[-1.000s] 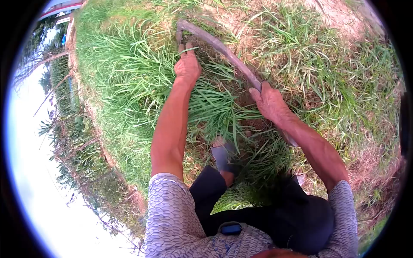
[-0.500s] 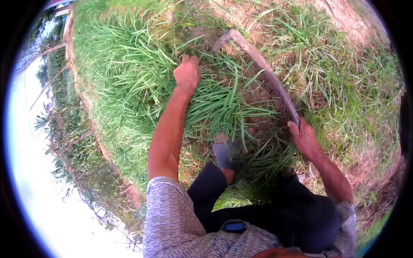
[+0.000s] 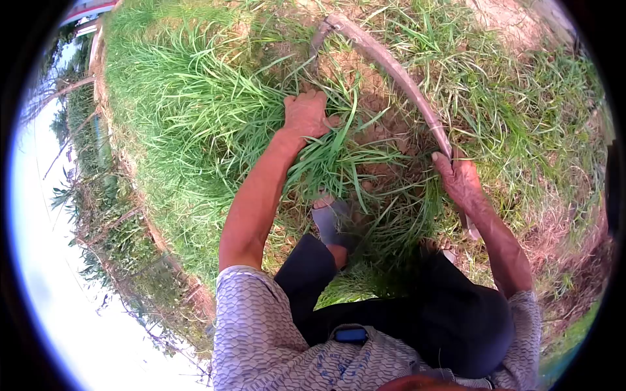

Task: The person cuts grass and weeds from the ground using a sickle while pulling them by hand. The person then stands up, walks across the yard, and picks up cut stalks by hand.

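My left hand (image 3: 306, 116) is down in a thick clump of long green grass (image 3: 195, 98), its back facing up. Its fingers curl into the blades and their tips are hidden; the thumb sticks out to the right, and cut-looking blades (image 3: 332, 151) fan out below it. My right hand (image 3: 462, 179) is wrapped around the lower part of a long, curved wooden-handled tool (image 3: 411, 88). The tool arcs up and left to a short, sharply bent head near the bare soil, above my left hand. The head's exact kind is unclear.
My shod foot (image 3: 330, 220) stands in the grass below my left hand. Reddish bare soil (image 3: 378, 130) lies between the hands. Shorter, flattened grass (image 3: 521, 137) spreads to the right. Shrubs and a bank edge (image 3: 156, 234) run along the left.
My left hand has moved slightly right and its thumb has come away from the fist. My right hand and the tool have shifted up, with the head farther up and left.
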The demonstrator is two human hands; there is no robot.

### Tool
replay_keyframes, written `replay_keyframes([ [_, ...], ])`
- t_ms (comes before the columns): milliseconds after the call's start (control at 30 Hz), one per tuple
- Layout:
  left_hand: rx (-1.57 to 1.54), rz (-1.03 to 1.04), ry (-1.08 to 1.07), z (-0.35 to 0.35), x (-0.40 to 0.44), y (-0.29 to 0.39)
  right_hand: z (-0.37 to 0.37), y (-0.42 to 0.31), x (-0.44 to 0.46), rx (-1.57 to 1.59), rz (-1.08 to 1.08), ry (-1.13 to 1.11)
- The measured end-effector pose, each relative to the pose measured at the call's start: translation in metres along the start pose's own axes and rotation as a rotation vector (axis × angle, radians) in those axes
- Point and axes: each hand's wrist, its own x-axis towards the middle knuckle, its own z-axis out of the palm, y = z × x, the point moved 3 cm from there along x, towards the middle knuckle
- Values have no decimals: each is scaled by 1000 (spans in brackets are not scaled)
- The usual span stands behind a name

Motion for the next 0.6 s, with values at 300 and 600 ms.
replay_keyframes([
  [300, 134, 105, -5, 2, -32, 17, -13, 63, -83, 71, 142, -222],
  [600, -347, -146, 211, -23, -3, 36, -26, 123, -179, 204, 184, -114],
])
